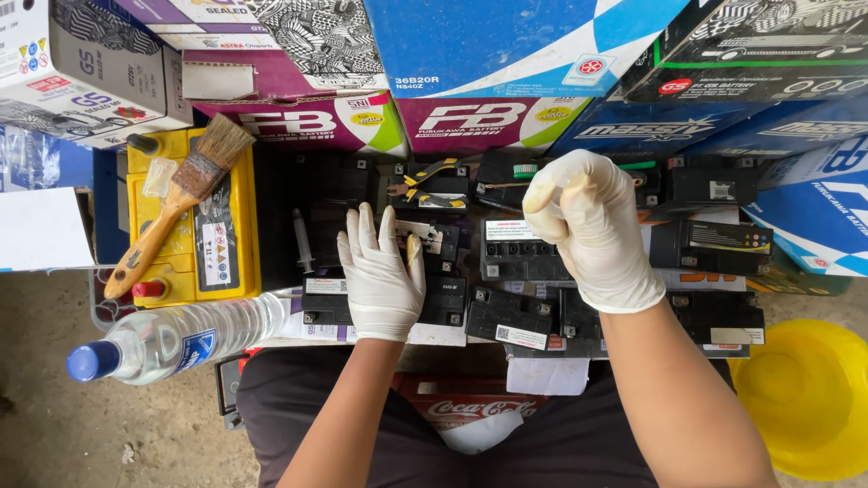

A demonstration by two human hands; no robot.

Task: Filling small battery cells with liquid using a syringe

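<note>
Left hand, white glove: centre of frame, fingers spread and flat on a small black battery, pressing it down. Nothing gripped.

Right hand, white glove: centre right, raised above the batteries, fingers curled together into a loose fist; whether they pinch anything small, I cannot tell.

Black batteries: a row across mid-frame, touching one another.

Yellow battery: left of frame, a brush lying across it.

Bottle: lower left, on its side, blue cap.

Yellow basin: lower right.

Handling note: best kept steady under the flat left palm, with the right hand lowered straight over the terminals.
</note>
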